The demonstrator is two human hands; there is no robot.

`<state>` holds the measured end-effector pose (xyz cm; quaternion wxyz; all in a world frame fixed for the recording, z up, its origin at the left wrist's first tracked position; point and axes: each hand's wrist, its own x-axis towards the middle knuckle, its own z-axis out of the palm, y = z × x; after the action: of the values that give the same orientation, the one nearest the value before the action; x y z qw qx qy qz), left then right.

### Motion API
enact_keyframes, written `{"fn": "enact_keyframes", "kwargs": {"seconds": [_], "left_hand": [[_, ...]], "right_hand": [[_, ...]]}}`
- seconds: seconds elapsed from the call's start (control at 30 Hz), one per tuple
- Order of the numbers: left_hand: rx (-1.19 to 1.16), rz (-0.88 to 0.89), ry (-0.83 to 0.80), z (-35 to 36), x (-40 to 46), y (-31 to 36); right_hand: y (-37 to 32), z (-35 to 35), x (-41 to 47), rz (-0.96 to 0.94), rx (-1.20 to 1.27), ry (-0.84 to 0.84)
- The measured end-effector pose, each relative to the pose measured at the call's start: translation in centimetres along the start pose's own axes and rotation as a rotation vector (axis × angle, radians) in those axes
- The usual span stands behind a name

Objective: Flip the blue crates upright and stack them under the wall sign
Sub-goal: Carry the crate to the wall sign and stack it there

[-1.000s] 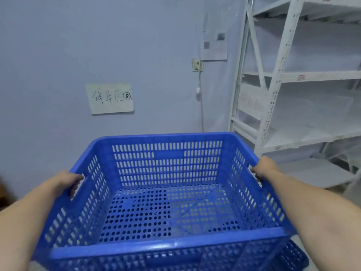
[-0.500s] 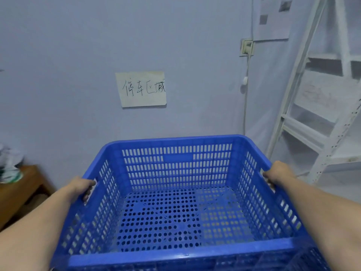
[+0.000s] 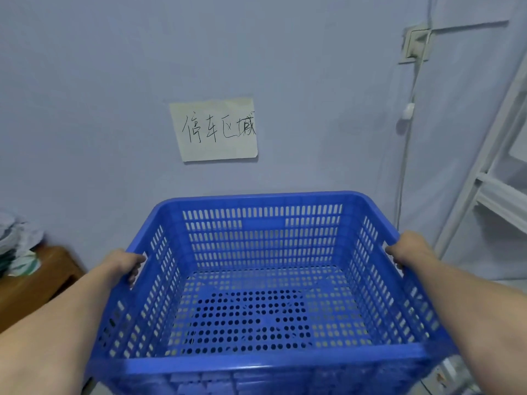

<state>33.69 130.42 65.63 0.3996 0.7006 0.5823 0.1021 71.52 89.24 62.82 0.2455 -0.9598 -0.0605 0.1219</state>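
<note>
In the head view, a blue crate (image 3: 265,280) fills the lower middle of the frame, upright with its open top facing the camera and its perforated floor visible inside. The left hand (image 3: 125,262) grips the crate's left rim at lower left of centre, fingers curled over the edge and into the side slots. The right hand (image 3: 407,248) grips the right rim at middle right, fingers wrapped over the edge. Both forearms reach in from the bottom corners. Just above the crate's far rim, in the centre of the frame, a paper sign (image 3: 215,129) with handwritten characters is stuck to the pale wall (image 3: 85,95). At upper right a socket (image 3: 415,45) sits on the wall with a cord (image 3: 406,155) hanging down from it. A white rack (image 3: 496,172) stands along the right edge. At lower left a wooden table (image 3: 37,277) carries a heap of cloth (image 3: 17,246), partly cut off by the frame edge
</note>
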Motion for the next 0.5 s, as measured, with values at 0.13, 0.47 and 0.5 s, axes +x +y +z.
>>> {"fn": "enact_keyframes", "kwargs": {"seconds": [0.13,0.47,0.5], "left_hand": [[-0.004,0.008,0.007,0.0,3.9,1.2],[0.002,-0.017,-0.072,1.3,17.9,-0.6],[0.000,-0.025,-0.088,1.4,19.4,-0.8]], "right_hand": [[-2.8,1.3,2.6,-0.002,0.008,0.005],[-8.8,9.1,6.4,0.120,0.002,0.020],[-9.3,10.0,6.6,0.139,-0.004,0.013]]}}
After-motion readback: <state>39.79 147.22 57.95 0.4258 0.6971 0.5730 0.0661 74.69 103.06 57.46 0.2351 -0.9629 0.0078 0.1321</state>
